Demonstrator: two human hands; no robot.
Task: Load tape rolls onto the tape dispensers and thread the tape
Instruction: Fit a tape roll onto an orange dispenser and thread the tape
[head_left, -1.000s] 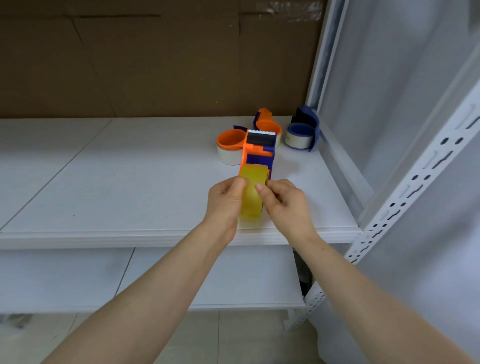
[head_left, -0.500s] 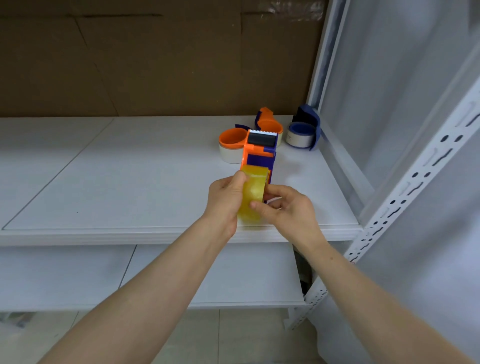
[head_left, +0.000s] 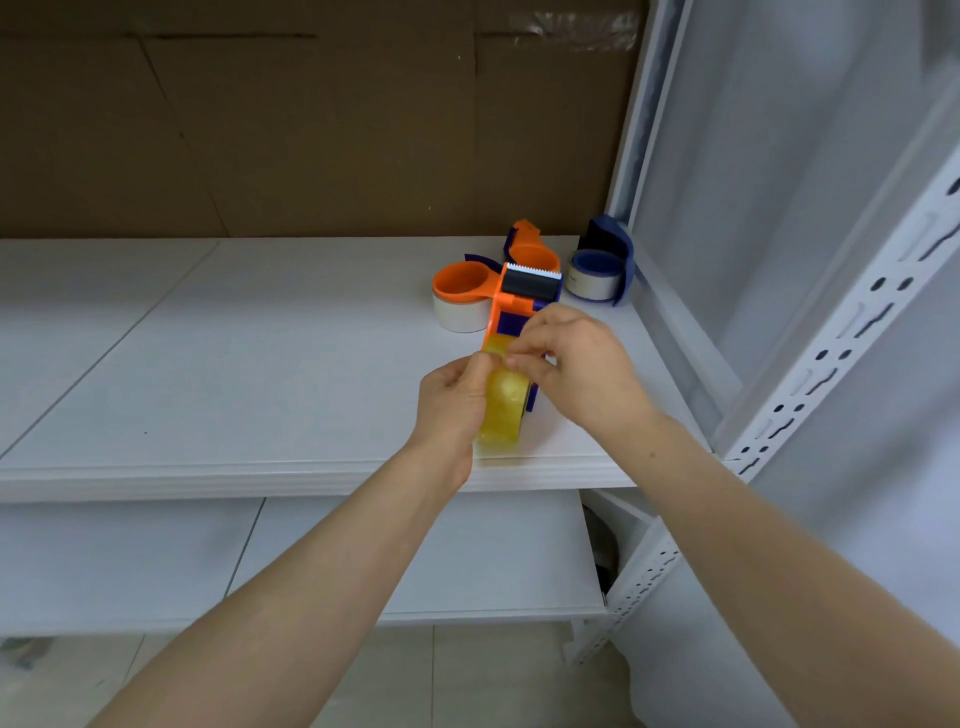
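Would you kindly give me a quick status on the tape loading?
Left hand grips yellow tape roll on orange dispenser. Right hand pinches at roll's top, tape end. Not yet threaded to roller. Nothing obstructing.

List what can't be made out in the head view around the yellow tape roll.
- Tape end: right hand fingertips cover the top of the yellow tape roll; peeled or not, unclear.
- Roll hub: left hand hides that side.
- Orange dispenser handle: behind both hands.
- Rear orange dispenser: partly blocked by the front one.
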